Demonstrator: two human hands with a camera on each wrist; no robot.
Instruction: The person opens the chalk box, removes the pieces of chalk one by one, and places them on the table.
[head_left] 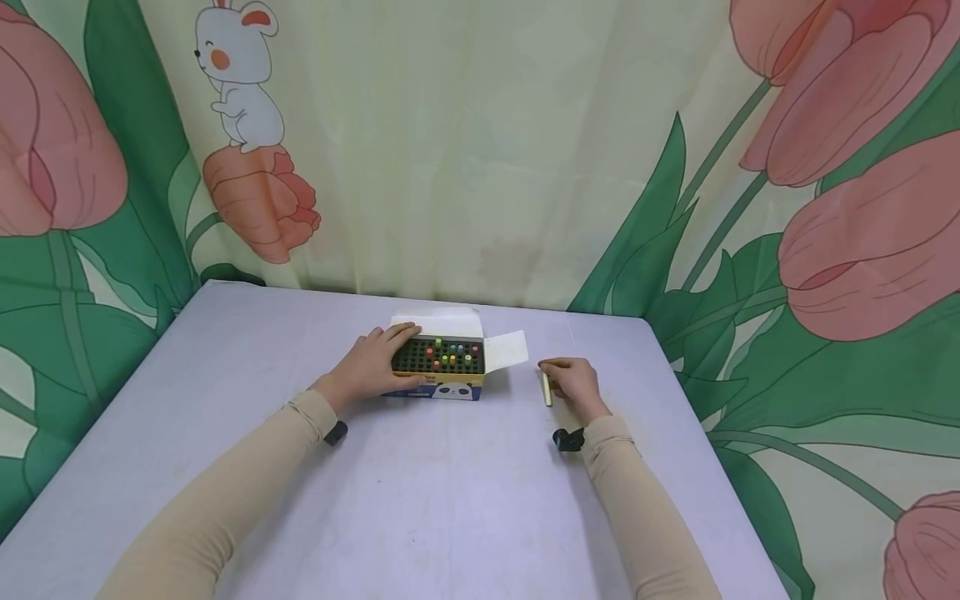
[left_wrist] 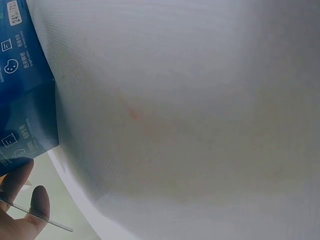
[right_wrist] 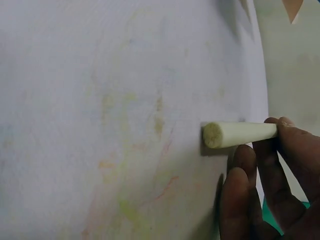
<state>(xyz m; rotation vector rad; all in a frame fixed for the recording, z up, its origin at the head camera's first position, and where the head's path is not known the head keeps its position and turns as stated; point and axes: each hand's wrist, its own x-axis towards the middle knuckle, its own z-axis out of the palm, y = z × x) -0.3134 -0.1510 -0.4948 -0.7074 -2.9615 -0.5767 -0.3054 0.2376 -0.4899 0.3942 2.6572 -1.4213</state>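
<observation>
A small box (head_left: pixel 444 388) with a panda face on its front stands on the table, lid up. Its black holed insert (head_left: pixel 412 360) holds several coloured sticks, mostly toward the right. My left hand (head_left: pixel 372 363) grips the box's left end, thumb along the front and fingers over the top. The left wrist view shows blue printed sides of the box (left_wrist: pixel 30 95) with fingertips at its lower corner. To the right of the box, my right hand (head_left: pixel 576 382) pinches a pale yellow chalk stick (right_wrist: pixel 245 134) by one end. The stick's other end points toward me, low over the table.
A white side flap (head_left: pixel 506 350) sticks out from the box toward my right hand. Behind the box the white lid (head_left: pixel 442 321) leans back. Faint coloured smears mark the white tablecloth (right_wrist: pixel 125 165). A printed curtain (head_left: pixel 450 167) hangs behind the table's far edge.
</observation>
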